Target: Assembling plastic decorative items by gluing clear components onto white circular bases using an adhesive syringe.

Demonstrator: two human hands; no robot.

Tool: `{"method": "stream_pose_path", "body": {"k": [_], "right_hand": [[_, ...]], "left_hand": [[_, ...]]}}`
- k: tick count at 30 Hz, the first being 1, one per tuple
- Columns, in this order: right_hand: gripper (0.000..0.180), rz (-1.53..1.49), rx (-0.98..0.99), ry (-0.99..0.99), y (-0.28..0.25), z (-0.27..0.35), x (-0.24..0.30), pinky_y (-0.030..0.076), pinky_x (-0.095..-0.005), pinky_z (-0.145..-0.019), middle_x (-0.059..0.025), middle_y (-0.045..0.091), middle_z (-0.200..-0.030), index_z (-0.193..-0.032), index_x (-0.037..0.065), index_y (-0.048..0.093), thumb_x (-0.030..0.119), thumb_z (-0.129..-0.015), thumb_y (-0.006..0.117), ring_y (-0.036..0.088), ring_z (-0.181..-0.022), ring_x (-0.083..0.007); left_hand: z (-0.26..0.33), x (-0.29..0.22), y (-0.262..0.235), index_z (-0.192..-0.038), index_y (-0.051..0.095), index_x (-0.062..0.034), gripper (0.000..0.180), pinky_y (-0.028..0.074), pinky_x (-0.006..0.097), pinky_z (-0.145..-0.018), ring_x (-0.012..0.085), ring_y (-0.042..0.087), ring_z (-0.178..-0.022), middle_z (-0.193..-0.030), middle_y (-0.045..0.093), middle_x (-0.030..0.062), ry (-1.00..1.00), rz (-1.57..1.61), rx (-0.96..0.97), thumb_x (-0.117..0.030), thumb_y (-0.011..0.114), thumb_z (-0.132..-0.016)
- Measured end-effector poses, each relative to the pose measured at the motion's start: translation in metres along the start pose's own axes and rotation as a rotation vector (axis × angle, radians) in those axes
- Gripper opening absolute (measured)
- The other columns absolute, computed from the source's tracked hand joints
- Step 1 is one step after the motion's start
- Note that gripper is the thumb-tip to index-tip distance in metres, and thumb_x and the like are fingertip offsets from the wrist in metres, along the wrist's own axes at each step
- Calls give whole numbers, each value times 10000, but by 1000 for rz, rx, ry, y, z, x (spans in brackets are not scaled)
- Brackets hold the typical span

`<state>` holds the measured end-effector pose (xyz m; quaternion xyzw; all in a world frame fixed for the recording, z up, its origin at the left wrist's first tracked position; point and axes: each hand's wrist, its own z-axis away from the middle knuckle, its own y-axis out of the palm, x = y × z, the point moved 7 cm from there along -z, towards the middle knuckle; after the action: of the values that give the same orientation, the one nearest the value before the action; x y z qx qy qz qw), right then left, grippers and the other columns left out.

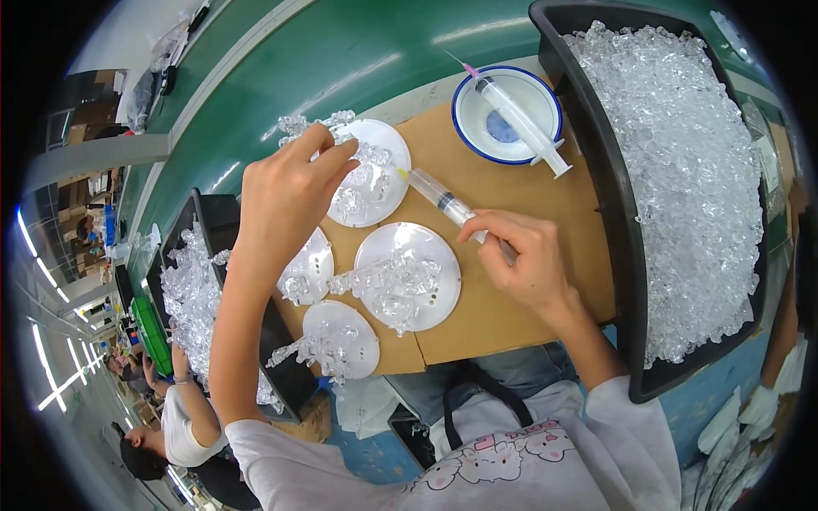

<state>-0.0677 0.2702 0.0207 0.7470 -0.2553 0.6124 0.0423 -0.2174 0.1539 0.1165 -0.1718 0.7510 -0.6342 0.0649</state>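
My right hand (524, 255) is closed round a clear syringe (439, 198) with a yellow tip, which points up and left at the farthest white disc (399, 194). Above that disc's left part, my left hand (294, 175) is closed in a pinch; whatever is between its fingertips is too small or hidden to make out. Clear plastic pieces (371, 170) lie on this disc beside the syringe tip. Nearer to me, a large white disc (443, 294) carries a cluster of clear faceted pieces (396, 285). Two smaller white discs hold similar clusters, one partly covered by my left forearm.
A blue-rimmed white bowl (464, 128) has a second syringe (520, 115) with a pink needle hub across it. A black bin (626, 255) of clear pieces stands at right, another black bin (285, 362) at left. Cardboard (528, 336) lies beneath the discs. Another person (183, 417) sits at lower left.
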Motion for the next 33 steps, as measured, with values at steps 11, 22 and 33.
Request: {"method": "stream_pose_path", "body": {"k": [11,22,33], "right_hand": [[150,17,14,16,2,-2,0,436,-251,-503,-122,683,-808,-788,22,656,-24,-734,524,584,-548,-154],[151,24,-16,26,0,-2,0,427,-254,-498,-102,672,-773,-788,11,654,-32,-744,517,560,-529,-144],[190,4,-27,36,-7,2,-1,422,-236,-498,-119,680,-798,-803,-9,660,-64,-734,491,571,-556,-123]], "left_hand": [[-2,-1,1,-901,696,-97,138,458,304,-530,196,606,-622,-821,626,12,-11,45,9,-141,708,-770],[-3,-3,1,-876,688,-81,141,489,298,-544,175,631,-661,-817,629,8,28,32,2,-123,719,-745],[-8,-10,7,-857,657,-48,125,476,325,-558,217,608,-659,-782,604,40,90,-22,61,-58,680,-736]]}}
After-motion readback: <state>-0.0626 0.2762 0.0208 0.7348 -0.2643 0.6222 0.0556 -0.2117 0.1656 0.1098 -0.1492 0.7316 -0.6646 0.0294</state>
